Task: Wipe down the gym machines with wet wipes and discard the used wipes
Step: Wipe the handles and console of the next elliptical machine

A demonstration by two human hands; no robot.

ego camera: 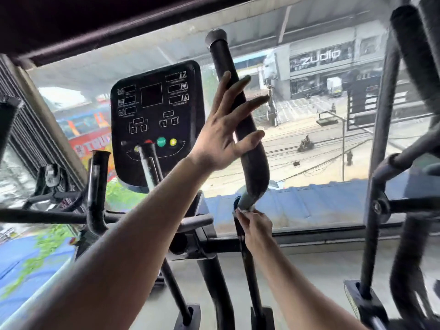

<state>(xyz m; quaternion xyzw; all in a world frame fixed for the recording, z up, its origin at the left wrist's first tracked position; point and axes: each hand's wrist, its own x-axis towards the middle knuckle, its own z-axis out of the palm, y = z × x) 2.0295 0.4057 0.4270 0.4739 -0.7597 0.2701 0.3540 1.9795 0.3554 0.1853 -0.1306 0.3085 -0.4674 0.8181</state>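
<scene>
— Black foam is seen on the handle (234,110) in the head view; how is it held?
— It is steadied by the left hand (225,129), fingers spread and straight, the thumb laid against the grip.
— And the wipe (246,209)?
— It is pinched by the right hand (254,228) against the bare metal just under the foam, below the bend.
— How should it handle?
— It is judged light, limp and damp; it is best bunched and pressed round the tube. The foam may drag and snag it.
— Any writing?
— "ZUDIO" is read on a shopfront (320,59) across the street. The labels on the console (157,120) are too small to be read.
</scene>
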